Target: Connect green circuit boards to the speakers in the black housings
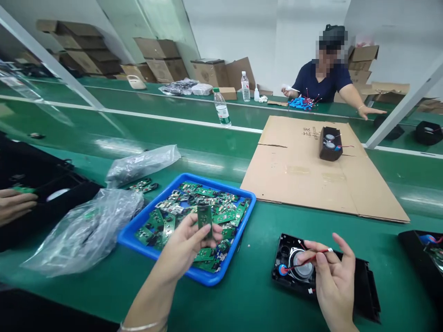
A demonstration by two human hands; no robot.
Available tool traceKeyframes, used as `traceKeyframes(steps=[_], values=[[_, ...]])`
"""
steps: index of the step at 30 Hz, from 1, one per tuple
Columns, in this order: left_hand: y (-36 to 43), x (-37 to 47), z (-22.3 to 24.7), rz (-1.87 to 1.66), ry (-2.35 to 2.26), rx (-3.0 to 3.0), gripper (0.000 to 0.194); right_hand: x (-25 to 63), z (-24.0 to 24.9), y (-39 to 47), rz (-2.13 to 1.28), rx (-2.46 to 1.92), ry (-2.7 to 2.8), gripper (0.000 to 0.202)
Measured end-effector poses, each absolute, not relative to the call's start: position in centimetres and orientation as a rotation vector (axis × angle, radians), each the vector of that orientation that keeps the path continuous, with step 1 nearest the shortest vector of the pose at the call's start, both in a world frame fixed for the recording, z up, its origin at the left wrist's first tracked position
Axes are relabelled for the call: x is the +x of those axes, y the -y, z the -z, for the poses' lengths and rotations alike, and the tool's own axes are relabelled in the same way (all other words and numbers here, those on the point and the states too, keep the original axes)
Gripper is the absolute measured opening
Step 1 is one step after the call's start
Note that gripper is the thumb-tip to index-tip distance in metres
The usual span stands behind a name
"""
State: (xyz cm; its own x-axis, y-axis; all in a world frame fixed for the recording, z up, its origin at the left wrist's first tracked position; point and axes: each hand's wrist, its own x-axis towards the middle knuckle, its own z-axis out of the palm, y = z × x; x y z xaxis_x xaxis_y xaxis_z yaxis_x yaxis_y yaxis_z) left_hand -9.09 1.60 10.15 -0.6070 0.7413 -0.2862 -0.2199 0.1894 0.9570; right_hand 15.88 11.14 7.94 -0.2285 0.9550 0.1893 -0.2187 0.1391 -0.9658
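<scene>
Above a blue tray (238, 251) full of green circuit boards (226, 216), my left hand (192, 242) pinches one small circuit board (205, 216) upright between thumb and fingers. My right hand (332, 272) holds a red and black wire (313, 259) with a white connector at its end between thumb and fingertips. Below that hand lies an open black speaker housing (282, 244), with a round speaker (302, 272) and a blue cylindrical part (283, 269) inside. Part of the housing is hidden behind the right hand.
Clear plastic bags (86, 235) lie left of the tray. Another person's hand (15, 203) is at the far left. A cardboard sheet (294, 184) carries another speaker housing (330, 145). A bottle (222, 108) stands behind. Across the bench sits a co-worker (320, 85). More black housings (420, 258) are at right.
</scene>
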Motion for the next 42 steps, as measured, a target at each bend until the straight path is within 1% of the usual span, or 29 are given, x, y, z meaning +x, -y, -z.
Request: traceKeyframes(steps=[2, 3, 5, 7, 9, 11, 13, 16, 17, 19, 21, 22, 23, 24, 26, 28, 31, 33, 36, 42], values=[[-1.0, -6.7, -9.3, -1.573, -1.574, 0.45, 0.049, 16.0, -8.4, -11.3, -1.366, -0.815, 1.462, 0.013], [-0.8, -5.4, -8.8, -1.551, -1.546, 0.479, 0.045, 16.1, -8.5, -11.4, -1.372, -0.816, 1.577, 0.012], [-0.7, -3.1, -7.8, -1.469, -1.515, 0.592, 0.04, 16.2, -8.8, -11.6, -1.374, -0.815, 1.79, 0.016], [-0.7, -1.1, -7.1, -1.376, -1.529, 0.726, 0.043, 16.2, -8.9, -11.6, -1.378, -0.829, 1.886, 0.019], [-0.8, 0.4, -6.7, -1.313, -1.577, 0.842, 0.042, 16.2, -8.9, -11.4, -1.4, -0.862, 1.905, 0.02], [-0.8, 1.4, -6.5, -1.312, -1.641, 0.902, 0.038, 16.2, -8.7, -11.1, -1.406, -0.905, 1.919, 0.02], [-0.6, 2.2, -6.3, -1.33, -1.7, 0.934, 0.041, 16.2, -8.7, -10.8, -1.361, -0.952, 1.916, 0.018], [-0.3, 3.1, -5.9, -1.324, -1.732, 1.068, 0.039, 15.9, -8.7, -10.5, -1.325, -0.99, 1.936, 0.03], [-0.3, 3.2, -5.8, -1.303, -1.701, 1.148, 0.04, 15.8, -8.7, -10.4, -1.338, -0.99, 1.972, 0.029], [-0.7, 2.3, -6.0, -1.248, -1.624, 1.292, 0.047, 15.5, -8.7, -10.5, -1.36, -1.012, 2.019, 0.021], [-1.6, -0.1, -6.5, -1.21, -1.719, 1.325, 0.049, 15.3, -8.6, -10.7, -1.391, -1.079, 1.942, 0.026], [-2.2, -1.9, -6.8, -1.221, -1.865, 1.275, 0.043, 15.3, -8.5, -10.8, -1.424, -1.117, 1.864, 0.029], [-2.9, -3.9, -7.2, -1.225, -2.073, 1.189, 0.033, 15.3, -8.4, -11.0, -1.467, -1.149, 1.778, 0.031], [-3.6, -6.0, -7.5, -1.217, -2.141, 1.142, 0.028, 15.3, -8.3, -11.1, -1.511, -1.172, 1.699, 0.033], [-4.7, -9.8, -7.9, -1.186, -2.16, 1.09, 0.026, 15.2, -8.1, -11.4, -1.586, -1.188, 1.598, 0.037], [-5.5, -12.4, -8.1, -1.168, -2.129, 1.036, 0.027, 15.2, -7.9, -11.5, -1.636, -1.186, 1.562, 0.039], [-5.5, -13.8, -8.4, -1.212, -2.061, 0.934, 0.025, 15.1, -7.7, -11.6, -1.67, -1.197, 1.545, 0.041], [-5.0, -13.8, -8.8, -1.285, -1.982, 0.856, 0.024, 15.1, -7.6, -11.7, -1.679, -1.203, 1.532, 0.043], [-3.9, -13.7, -9.1, -1.411, -1.827, 0.697, 0.028, 15.4, -7.2, -12.0, -1.707, -1.197, 1.51, 0.046], [-3.1, -13.1, -9.0, -1.539, -1.522, 0.439, 0.031, 15.5, -6.7, -12.5, -1.703, -1.175, 1.501, 0.044]])
